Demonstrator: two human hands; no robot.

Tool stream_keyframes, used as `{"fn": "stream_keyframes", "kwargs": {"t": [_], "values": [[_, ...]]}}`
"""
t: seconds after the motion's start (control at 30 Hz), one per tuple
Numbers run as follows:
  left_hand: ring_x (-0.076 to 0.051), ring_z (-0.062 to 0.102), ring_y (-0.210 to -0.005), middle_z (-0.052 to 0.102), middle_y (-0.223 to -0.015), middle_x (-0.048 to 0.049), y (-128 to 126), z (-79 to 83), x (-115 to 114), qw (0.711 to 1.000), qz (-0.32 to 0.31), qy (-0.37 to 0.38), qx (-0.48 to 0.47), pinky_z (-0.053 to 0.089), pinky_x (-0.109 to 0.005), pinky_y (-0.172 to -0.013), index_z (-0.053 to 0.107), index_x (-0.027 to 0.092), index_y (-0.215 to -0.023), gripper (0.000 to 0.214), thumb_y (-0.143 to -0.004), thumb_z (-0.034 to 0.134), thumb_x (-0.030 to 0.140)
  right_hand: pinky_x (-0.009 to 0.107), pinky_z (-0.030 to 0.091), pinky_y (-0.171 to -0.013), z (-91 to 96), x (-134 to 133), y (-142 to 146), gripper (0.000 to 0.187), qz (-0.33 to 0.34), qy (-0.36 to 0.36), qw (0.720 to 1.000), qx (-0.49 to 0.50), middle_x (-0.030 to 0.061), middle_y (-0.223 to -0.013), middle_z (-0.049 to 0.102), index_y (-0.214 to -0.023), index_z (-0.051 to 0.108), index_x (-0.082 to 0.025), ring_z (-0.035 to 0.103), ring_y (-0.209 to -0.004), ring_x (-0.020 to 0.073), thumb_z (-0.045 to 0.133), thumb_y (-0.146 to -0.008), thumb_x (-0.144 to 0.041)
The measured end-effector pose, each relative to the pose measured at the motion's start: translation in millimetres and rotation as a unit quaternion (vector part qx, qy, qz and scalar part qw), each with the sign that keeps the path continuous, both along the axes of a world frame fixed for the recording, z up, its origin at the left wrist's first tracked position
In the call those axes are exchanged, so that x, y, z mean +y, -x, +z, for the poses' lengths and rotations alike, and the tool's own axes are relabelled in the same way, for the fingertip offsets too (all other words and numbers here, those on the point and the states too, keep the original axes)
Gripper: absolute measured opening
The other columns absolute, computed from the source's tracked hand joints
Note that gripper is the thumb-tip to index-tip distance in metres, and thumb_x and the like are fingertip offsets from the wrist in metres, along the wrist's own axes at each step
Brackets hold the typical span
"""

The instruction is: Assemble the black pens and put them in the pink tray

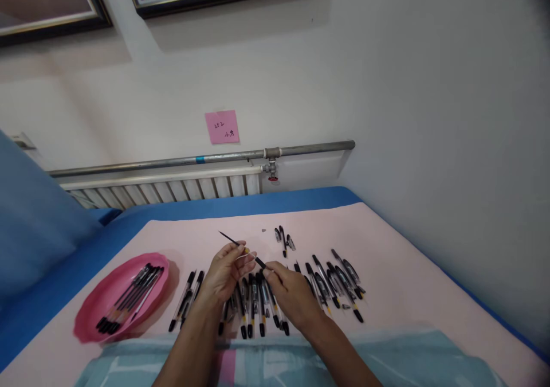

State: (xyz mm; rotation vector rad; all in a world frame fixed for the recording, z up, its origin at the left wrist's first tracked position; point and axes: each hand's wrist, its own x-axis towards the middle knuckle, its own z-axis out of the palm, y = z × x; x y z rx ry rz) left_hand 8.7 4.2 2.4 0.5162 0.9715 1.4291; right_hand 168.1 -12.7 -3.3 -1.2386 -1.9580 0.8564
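Observation:
My left hand (227, 272) pinches a thin black pen refill (232, 241) that sticks up and to the left from its fingertips. Close beside it, my right hand (292, 292) is closed on a black pen part (260, 262) whose tip points at the left hand's fingers. Both hands hover over a row of several black-and-clear pens (258, 304) laid on the pink sheet (387, 261). More pens of the same kind (339, 278) lie to the right. Two pens (187, 304) lie left of the hands.
A pink plate (92, 312) at the left holds several assembled pens. A few small pen pieces (283, 239) lie farther back. The table has a blue edge (240, 206) and stands against a wall with a radiator (172, 189), a pipe and a pink note (222, 126).

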Motion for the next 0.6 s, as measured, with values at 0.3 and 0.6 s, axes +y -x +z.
{"fn": "stream_keyframes", "kwargs": {"t": [0.3, 0.6], "values": [[-0.015, 0.064, -0.066, 0.062, -0.068, -0.0029, 1.0, 1.9, -2.2, 1.000, -0.008, -0.008, 0.018, 0.052, -0.026, -0.061, 0.056, 0.013, -0.083, 0.015, -0.069, 0.062, 0.011, 0.020, 0.033, -0.058, 1.7, -0.8, -0.2, 0.027, 0.002, -0.015, 1.000, -0.014, 0.0007, -0.073, 0.062, -0.089, 0.060, -0.021, 0.054, -0.063, 0.0131, 0.034, -0.087, -0.029], [-0.013, 0.061, -0.068, 0.061, -0.071, -0.0030, -7.9, 1.7, -6.7, 0.994, -0.048, -0.041, 0.086, 0.050, -0.026, -0.063, 0.060, 0.012, -0.078, 0.018, -0.064, 0.069, 0.020, 0.021, 0.032, -0.057, -3.2, -0.7, 0.8, 0.025, -0.012, -0.044, 0.998, -0.051, 0.0009, -0.072, 0.062, -0.085, 0.058, -0.022, 0.056, -0.065, 0.0138, 0.034, -0.088, -0.029]]}}
